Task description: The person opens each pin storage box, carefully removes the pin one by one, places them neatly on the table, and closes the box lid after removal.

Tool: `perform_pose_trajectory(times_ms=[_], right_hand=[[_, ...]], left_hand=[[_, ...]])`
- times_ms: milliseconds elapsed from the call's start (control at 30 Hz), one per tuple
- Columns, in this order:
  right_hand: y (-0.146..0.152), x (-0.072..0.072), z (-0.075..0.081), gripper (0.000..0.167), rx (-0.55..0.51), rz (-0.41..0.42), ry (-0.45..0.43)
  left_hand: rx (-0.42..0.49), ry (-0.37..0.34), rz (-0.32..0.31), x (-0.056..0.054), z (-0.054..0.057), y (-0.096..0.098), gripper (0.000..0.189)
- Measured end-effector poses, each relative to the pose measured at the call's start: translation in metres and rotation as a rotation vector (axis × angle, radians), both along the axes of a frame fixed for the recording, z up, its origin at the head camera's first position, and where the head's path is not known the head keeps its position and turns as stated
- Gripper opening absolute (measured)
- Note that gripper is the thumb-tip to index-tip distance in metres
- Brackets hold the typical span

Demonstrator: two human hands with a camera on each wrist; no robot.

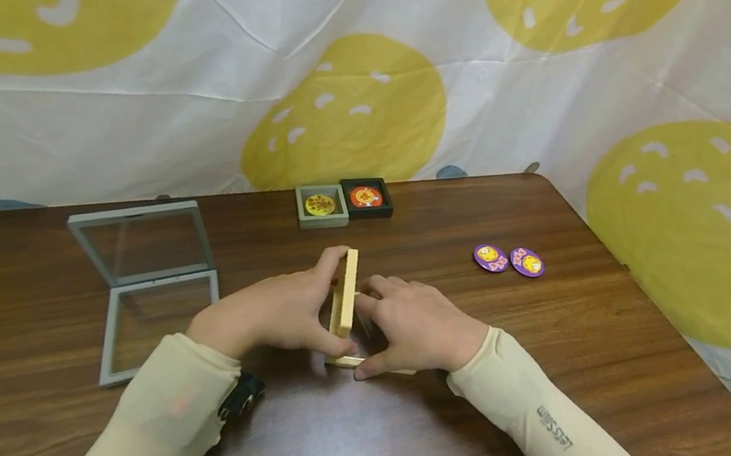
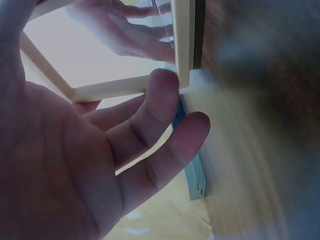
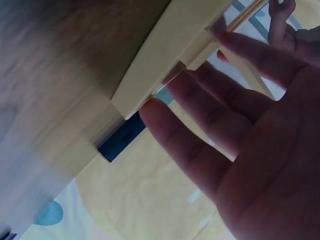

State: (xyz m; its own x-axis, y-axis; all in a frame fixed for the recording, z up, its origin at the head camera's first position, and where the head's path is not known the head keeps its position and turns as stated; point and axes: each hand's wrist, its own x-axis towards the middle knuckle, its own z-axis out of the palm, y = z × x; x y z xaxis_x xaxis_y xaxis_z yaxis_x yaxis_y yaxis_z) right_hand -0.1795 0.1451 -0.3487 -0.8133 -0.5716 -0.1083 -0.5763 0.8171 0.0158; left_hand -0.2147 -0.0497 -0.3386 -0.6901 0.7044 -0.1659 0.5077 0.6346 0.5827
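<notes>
Between both hands a small hinged display frame (image 1: 348,294), pale gold with clear film inside, stands partly open. My left hand (image 1: 276,314) holds the raised half by its edges, thumb near the low corner and a finger at the top. My right hand (image 1: 421,321) grips the lower half at the tabletop, its thumb along the near edge. In the left wrist view the raised frame half (image 2: 107,86) rests among the fingers. Fingertips of the right hand (image 3: 280,135) reach the frame's rim (image 3: 165,60) in the right wrist view. Much of the lower half is hidden by the hands.
A larger grey display frame (image 1: 155,279) stands hinged open at left. Along the back sit a small grey frame (image 1: 323,224) and a black frame (image 1: 370,212), each with a round disc. Two purple round discs (image 1: 490,258) lie to the right. A patterned curtain hangs behind the wooden table.
</notes>
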Motion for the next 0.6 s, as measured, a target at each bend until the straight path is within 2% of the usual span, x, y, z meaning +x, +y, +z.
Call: perform_pose_trajectory(times_ms=[133, 233, 333, 467, 600], right_hand=[[-0.003, 0.004, -0.003, 0.080, 0.045, -0.108, 0.094], [-0.006, 0.008, -0.006, 0.079, 0.093, -0.208, 0.224], [-0.007, 0.010, -0.008, 0.070, 0.123, -0.256, 0.317], [-0.008, 0.011, -0.007, 0.057, 0.116, -0.239, 0.343], [-0.009, 0.012, -0.008, 0.051, 0.070, -0.222, 0.342]], left_hand=[[-0.042, 0.004, -0.014, -0.002, 0.000, -0.003, 0.084], [-0.092, 0.073, 0.000, -0.003, 0.002, -0.003, 0.056], [-0.159, 0.174, 0.050, -0.003, 0.005, -0.002, 0.034], [-0.228, 0.265, 0.118, -0.001, 0.010, -0.003, 0.035], [-0.260, 0.271, 0.173, 0.004, 0.015, -0.004, 0.037]])
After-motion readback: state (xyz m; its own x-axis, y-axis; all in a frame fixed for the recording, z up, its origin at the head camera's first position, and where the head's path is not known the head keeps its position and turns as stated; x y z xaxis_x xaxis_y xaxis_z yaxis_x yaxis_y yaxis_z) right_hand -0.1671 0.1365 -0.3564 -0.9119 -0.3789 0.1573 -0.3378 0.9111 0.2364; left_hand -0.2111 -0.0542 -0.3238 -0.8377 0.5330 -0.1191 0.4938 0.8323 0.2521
